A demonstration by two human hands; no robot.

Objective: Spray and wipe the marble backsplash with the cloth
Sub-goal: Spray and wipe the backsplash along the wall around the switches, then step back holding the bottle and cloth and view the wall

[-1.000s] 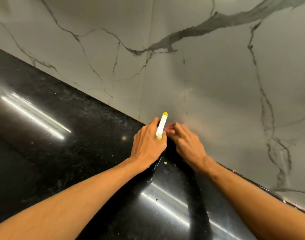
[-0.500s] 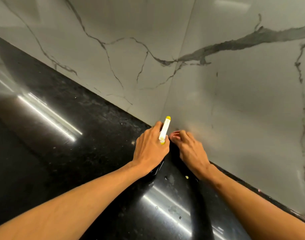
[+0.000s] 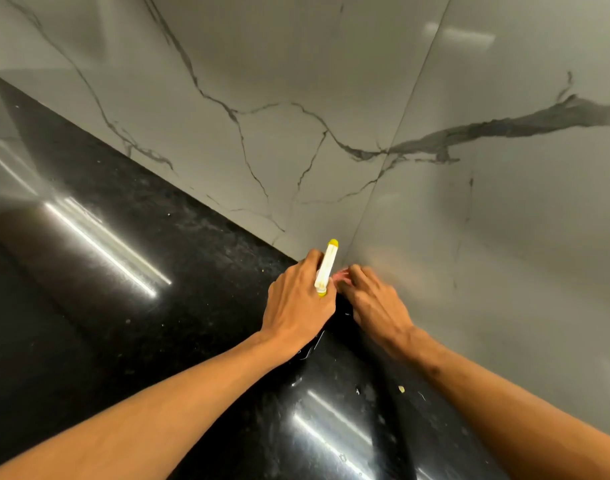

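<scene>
You've got a glossy grey-white marble wall (image 3: 296, 64) ahead, w/ thin dark veins and one thick vein (image 3: 504, 128) on the right. A joint (image 3: 410, 109) btwn two slabs runs down to the counter. Counter (image 3: 89, 341) is polished black stone, speckled, and meets the wall on a diagonal across your view. Light shows as bright streaks (image 3: 106, 244) on the counter and a soft patch (image 3: 459, 34) on the wall top right. Pale crumb (image 3: 401, 388) on counter, btm right.
</scene>
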